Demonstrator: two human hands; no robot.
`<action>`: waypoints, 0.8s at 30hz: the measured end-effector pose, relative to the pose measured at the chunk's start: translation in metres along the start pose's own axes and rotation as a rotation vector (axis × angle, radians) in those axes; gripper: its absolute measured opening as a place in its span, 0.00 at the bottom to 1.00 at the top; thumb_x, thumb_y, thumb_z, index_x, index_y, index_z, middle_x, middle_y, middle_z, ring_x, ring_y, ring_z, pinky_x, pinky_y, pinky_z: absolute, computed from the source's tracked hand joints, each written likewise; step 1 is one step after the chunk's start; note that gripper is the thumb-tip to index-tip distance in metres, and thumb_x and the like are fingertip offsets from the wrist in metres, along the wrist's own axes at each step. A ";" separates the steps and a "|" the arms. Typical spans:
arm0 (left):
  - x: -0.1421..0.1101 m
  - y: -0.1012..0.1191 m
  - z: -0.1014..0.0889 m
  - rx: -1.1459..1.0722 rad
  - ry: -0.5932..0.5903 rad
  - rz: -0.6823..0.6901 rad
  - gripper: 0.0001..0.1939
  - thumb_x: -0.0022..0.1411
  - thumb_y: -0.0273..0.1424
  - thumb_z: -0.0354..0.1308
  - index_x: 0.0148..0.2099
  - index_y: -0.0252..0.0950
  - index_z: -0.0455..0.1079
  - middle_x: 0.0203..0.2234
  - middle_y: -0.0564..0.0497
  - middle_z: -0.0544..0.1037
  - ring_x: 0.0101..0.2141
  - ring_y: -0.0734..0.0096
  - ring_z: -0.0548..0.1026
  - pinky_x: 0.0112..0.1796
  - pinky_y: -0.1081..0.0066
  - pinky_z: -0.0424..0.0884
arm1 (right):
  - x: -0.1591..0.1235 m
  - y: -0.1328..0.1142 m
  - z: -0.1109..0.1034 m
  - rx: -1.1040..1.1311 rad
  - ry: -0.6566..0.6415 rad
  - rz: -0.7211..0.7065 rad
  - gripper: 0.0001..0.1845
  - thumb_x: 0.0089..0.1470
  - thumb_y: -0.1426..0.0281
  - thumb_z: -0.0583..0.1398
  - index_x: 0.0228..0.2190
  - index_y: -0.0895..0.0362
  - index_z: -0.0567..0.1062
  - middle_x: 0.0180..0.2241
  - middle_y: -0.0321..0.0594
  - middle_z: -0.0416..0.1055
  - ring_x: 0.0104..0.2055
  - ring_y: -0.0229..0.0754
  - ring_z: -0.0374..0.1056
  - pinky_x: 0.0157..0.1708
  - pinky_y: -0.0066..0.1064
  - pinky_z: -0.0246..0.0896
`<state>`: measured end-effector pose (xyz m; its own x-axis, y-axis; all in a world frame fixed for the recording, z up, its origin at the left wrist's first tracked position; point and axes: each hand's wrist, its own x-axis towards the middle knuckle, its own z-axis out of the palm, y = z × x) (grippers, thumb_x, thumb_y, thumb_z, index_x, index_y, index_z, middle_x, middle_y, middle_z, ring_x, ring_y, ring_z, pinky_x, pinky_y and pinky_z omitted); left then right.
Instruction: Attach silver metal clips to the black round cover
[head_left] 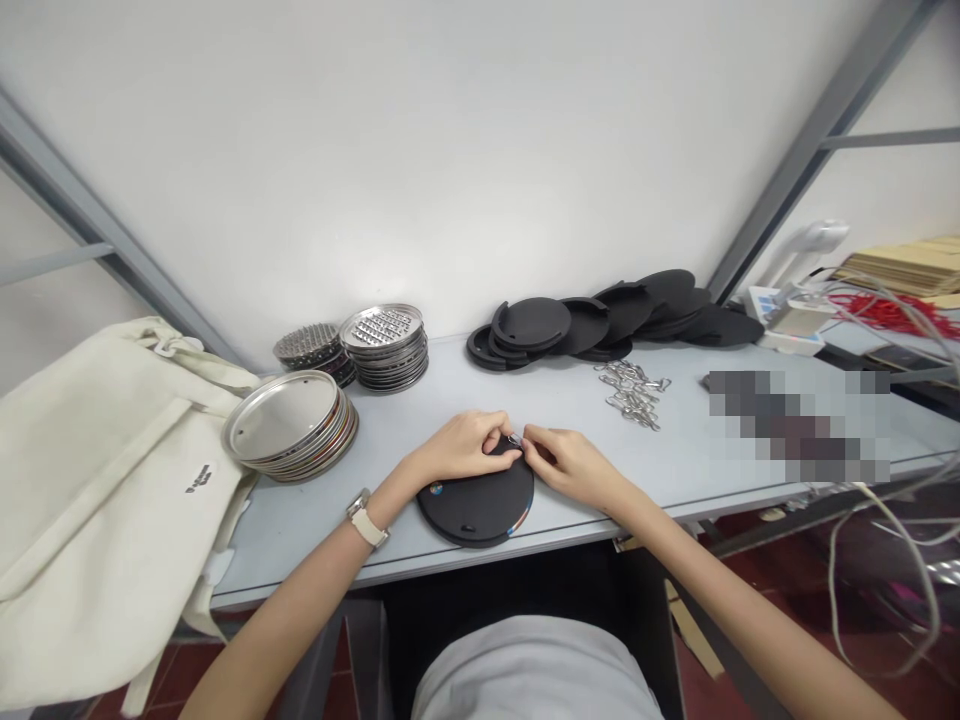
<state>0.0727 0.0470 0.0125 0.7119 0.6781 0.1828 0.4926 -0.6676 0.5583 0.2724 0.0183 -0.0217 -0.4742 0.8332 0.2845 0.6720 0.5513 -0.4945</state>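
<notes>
In front of me on the table lies a black round disc (pixel 480 505) with a coloured strip along its right rim and a small coloured spot at its left. My left hand (pixel 472 445) is closed at the disc's upper edge, its thumb on the black surface. From the other side, my right hand (pixel 566 462) pinches close to the same edge. Between the fingertips of both hands shows a small metal clip (pixel 514 440); the fingers partly cover where it meets the disc.
Behind my hands are a pile of metal clips (pixel 631 392) and overlapping black round trays (pixel 532 325). Stacks of metal grater discs (pixel 384 345) and plain metal discs (pixel 285 420) stand left, beside a cream bag (pixel 112 480). Cables (pixel 900 590) hang at right.
</notes>
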 end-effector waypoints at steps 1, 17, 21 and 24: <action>0.000 0.000 0.000 -0.007 0.000 -0.001 0.08 0.57 0.34 0.57 0.35 0.35 0.63 0.20 0.60 0.63 0.22 0.80 0.61 0.26 0.77 0.57 | 0.000 0.000 0.000 -0.001 0.002 0.003 0.10 0.59 0.69 0.49 0.26 0.54 0.63 0.19 0.32 0.60 0.20 0.35 0.54 0.23 0.25 0.46; -0.001 0.000 0.000 -0.052 -0.017 -0.030 0.08 0.57 0.35 0.56 0.33 0.36 0.63 0.20 0.59 0.62 0.22 0.79 0.61 0.25 0.76 0.57 | 0.000 -0.001 0.001 -0.011 0.011 0.005 0.09 0.59 0.69 0.48 0.28 0.54 0.62 0.19 0.31 0.60 0.19 0.35 0.54 0.23 0.25 0.46; -0.001 -0.001 0.001 -0.046 -0.024 -0.034 0.08 0.57 0.35 0.56 0.35 0.36 0.63 0.20 0.59 0.63 0.22 0.79 0.61 0.26 0.76 0.58 | 0.000 0.000 0.002 -0.013 0.025 0.008 0.08 0.59 0.69 0.49 0.28 0.54 0.62 0.18 0.31 0.60 0.19 0.35 0.54 0.23 0.25 0.45; -0.001 -0.001 0.000 -0.035 -0.032 -0.016 0.08 0.58 0.35 0.55 0.36 0.36 0.64 0.20 0.59 0.63 0.22 0.79 0.62 0.26 0.76 0.58 | 0.000 0.001 0.002 -0.006 0.038 0.025 0.09 0.59 0.69 0.48 0.27 0.54 0.62 0.18 0.31 0.58 0.18 0.35 0.53 0.22 0.25 0.45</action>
<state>0.0721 0.0467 0.0117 0.7196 0.6784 0.1480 0.4867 -0.6448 0.5894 0.2718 0.0187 -0.0234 -0.4354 0.8477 0.3029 0.6870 0.5304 -0.4968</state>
